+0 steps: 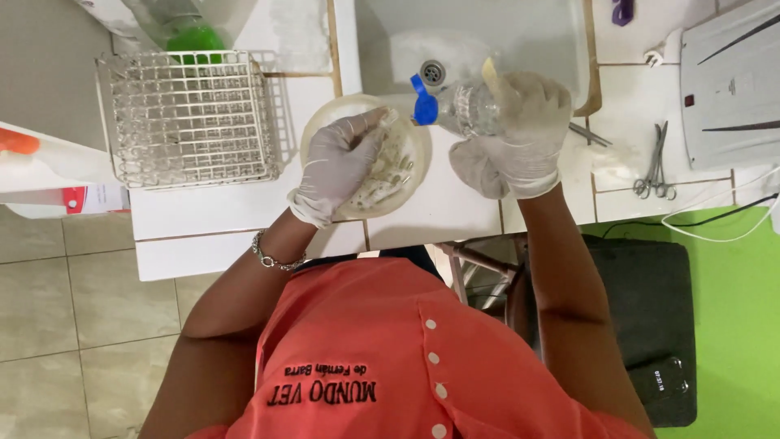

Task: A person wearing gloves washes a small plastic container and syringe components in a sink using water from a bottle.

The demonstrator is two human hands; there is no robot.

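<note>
So the biggest thing here is the white tiled counter [211,219], with a white sink basin [487,32] set into it up top, drain visible. Over on the right sits a white flat-topped appliance [731,89]. On the counter's left side there's a white wire rack basket [191,118], with a green-bottomed clear bottle [193,36] just behind it.

Between rack and sink, right at the basin's edge, is a round cream plastic bowl [366,158] holding a bunch of small metal pieces, too small to tell what exactly. The gloved left hand [337,167] is over that bowl, fingers bent down into the contents, apparently pinching something, though I can't tell what. There's a silver chain bracelet [272,258] on that wrist.

The gloved right hand [520,134] is wrapped around a clear plastic bottle with a blue flip cap [455,106], held tilted sideways over the sink edge, cap pointing toward the bowl.

Metal scissor-type forceps [654,167] lie on the counter to the right, well apart from both hands.
</note>
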